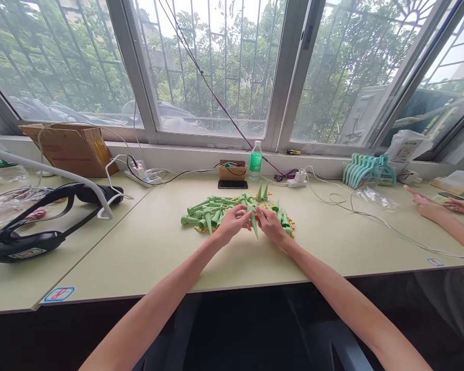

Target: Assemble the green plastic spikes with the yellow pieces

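A green plastic spike points downward between my hands, its wide end uppermost. The fingers of my left hand are closed round that wide end. Close against its right side, my right hand is closed in a pinch; whatever lies between those fingertips is too small to make out. Behind both hands spreads a pile of similar green spikes, mostly lying on their sides. Two spikes stand point up at the back. Small yellow pieces lie among and under the pile.
Behind the pile are a black phone, a small cardboard box and a green-labelled bottle. A black headset lies left. Teal hangers and a white cable are right, near another person's hand.
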A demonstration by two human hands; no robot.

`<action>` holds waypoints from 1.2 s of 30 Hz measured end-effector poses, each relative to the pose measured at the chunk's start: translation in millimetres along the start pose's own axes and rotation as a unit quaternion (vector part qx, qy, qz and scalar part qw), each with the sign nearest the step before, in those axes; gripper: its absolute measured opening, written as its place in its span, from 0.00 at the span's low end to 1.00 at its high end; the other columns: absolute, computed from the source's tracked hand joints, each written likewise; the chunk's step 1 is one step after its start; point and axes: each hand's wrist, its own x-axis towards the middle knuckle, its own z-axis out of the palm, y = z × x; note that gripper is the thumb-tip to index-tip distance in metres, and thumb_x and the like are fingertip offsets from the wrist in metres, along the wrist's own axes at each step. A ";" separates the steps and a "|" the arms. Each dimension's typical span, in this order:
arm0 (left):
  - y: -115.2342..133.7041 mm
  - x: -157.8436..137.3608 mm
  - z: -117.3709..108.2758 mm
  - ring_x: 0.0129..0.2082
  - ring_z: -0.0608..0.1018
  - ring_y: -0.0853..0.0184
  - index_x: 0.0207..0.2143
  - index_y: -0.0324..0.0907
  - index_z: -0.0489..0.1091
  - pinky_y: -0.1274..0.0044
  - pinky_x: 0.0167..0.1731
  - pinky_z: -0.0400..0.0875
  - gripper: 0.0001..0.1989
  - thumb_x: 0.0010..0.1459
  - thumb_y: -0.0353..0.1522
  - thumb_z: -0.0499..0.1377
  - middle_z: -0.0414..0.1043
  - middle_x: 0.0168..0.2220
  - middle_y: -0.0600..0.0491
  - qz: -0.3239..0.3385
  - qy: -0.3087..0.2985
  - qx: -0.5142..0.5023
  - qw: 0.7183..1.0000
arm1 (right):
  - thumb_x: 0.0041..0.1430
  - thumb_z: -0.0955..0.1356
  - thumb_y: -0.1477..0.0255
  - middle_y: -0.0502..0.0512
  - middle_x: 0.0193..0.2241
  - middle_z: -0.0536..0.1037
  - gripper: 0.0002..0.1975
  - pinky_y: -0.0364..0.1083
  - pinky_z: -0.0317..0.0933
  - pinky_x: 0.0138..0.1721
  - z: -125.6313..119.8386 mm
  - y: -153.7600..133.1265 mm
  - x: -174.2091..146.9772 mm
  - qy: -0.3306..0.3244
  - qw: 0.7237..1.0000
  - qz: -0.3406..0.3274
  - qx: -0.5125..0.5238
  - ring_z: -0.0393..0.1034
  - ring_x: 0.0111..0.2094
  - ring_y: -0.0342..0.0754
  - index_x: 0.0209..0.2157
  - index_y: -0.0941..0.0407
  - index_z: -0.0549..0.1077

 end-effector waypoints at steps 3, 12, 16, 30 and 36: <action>1.2 0.5 -1.3 0.21 0.73 0.73 0.36 0.39 0.65 0.75 0.28 0.75 0.23 0.47 0.44 0.67 0.66 0.24 0.59 -0.009 0.002 -0.028 1.000 | 0.65 0.56 0.51 0.48 0.17 0.62 0.24 0.45 0.51 0.21 -0.7 0.1 0.3 0.003 1.000 0.014 0.012 0.55 0.19 0.44 0.23 0.53 0.59; -0.9 2.0 -3.1 0.21 0.72 0.73 0.36 0.39 0.65 0.75 0.27 0.74 0.23 0.45 0.43 0.68 0.67 0.23 0.59 -0.010 0.012 -0.040 0.999 | 0.65 0.57 0.51 0.48 0.16 0.60 0.25 0.45 0.50 0.19 -0.4 3.7 -0.2 -0.003 0.999 0.017 0.033 0.53 0.17 0.43 0.21 0.53 0.57; -5.3 2.1 -3.2 0.21 0.73 0.72 0.35 0.40 0.65 0.76 0.25 0.74 0.22 0.47 0.44 0.67 0.67 0.24 0.58 0.023 0.015 0.000 1.000 | 0.65 0.57 0.52 0.48 0.15 0.60 0.25 0.45 0.50 0.19 1.0 5.6 -1.2 -0.010 0.999 0.023 0.042 0.54 0.17 0.43 0.19 0.53 0.56; -9.4 -1.0 -7.0 0.27 0.73 0.71 0.37 0.43 0.68 0.78 0.32 0.70 0.03 0.60 0.30 0.56 0.70 0.32 0.54 0.268 0.020 0.374 0.887 | 0.66 0.57 0.58 0.48 0.09 0.57 0.27 0.45 0.47 0.16 1.3 2.5 -1.0 -0.041 0.991 0.059 0.112 0.48 0.12 0.41 0.14 0.52 0.54; -12.1 -0.3 -6.2 0.28 0.74 0.73 0.39 0.43 0.67 0.79 0.31 0.71 0.04 0.62 0.31 0.54 0.68 0.37 0.52 0.294 0.014 0.361 0.885 | 0.65 0.59 0.56 0.46 0.10 0.58 0.25 0.43 0.44 0.14 0.6 -3.8 0.3 -0.013 0.989 0.050 0.141 0.48 0.12 0.40 0.16 0.53 0.56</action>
